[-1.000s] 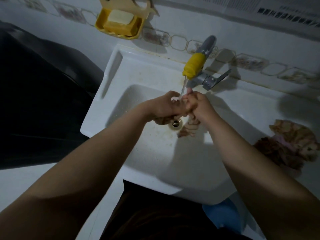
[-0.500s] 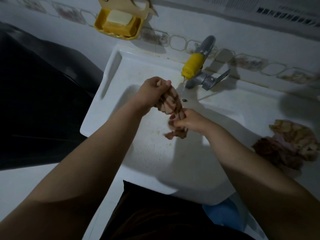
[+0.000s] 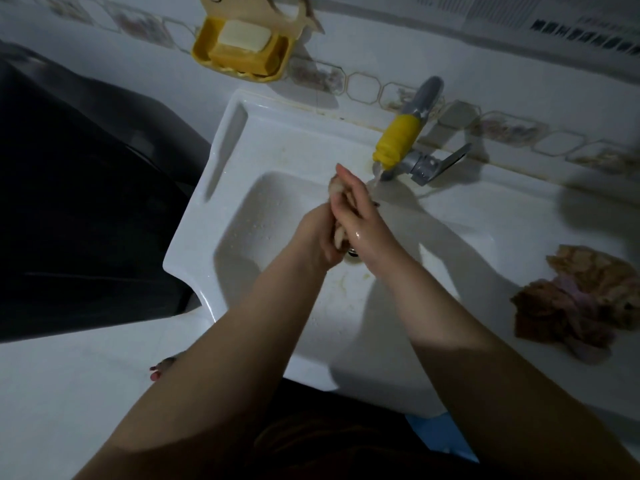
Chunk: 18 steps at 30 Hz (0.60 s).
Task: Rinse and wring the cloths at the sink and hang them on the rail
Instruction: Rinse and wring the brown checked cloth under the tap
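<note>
Cloth (image 3: 335, 189) squeezed between left hand (image 3: 320, 237) and right hand (image 3: 360, 216), both curled tight round it, just beside the tap (image 3: 398, 140).

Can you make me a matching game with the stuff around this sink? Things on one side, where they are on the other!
Things:
1. white soap bar
2. yellow rubber tap spout
3. crumpled brown and pink cloths
4. wet twisted pale cloth

Places:
A. lying on the white counter right of the basin
B. gripped between both hands
C. in the yellow wall dish
D. over the basin, running water

Pairs: 1-C, 2-D, 3-A, 4-B
</note>
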{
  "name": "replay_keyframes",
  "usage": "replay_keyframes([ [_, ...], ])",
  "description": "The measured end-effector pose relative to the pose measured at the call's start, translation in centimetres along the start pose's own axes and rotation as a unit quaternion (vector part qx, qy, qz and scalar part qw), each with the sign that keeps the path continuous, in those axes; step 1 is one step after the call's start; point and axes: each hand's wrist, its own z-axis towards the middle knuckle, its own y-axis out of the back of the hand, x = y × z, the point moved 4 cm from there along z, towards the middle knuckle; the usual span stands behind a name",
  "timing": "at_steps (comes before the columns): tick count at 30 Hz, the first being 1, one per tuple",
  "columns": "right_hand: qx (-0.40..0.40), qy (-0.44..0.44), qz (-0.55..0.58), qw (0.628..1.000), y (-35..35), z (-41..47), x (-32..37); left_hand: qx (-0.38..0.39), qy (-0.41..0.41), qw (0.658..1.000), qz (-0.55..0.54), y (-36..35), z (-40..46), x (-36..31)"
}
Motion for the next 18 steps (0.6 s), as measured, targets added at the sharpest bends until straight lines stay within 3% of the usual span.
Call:
replay_keyframes([
  [3, -0.068, 0.035, -0.04, 0.996, 0.4, 0.3, 0.0, 0.012, -0.013, 0.998, 0.066, -1.0, -0.8, 0.1],
  [7, -0.188, -0.036, -0.044, 0.981, 1.1, 2.1, 0.3, -0.002, -0.13, 0.977, 0.168, -1.5, -1.0, 0.3],
  [9, -0.219, -0.055, 0.014, 0.974, 1.4, 2.8, 0.4, -0.03, -0.133, 0.969, 0.205, -1.3, -1.1, 0.3],
  [14, -0.21, -0.101, 0.191, 0.954, 2.2, 3.8, 0.0, -0.004, -0.147, 0.95, 0.275, -1.0, -1.4, 0.1],
  [18, -0.177, -0.145, 0.157, 0.961, 4.8, 4.0, 0.0, 0.126, -0.127, 0.932, 0.314, 0.6, -1.3, -0.5],
])
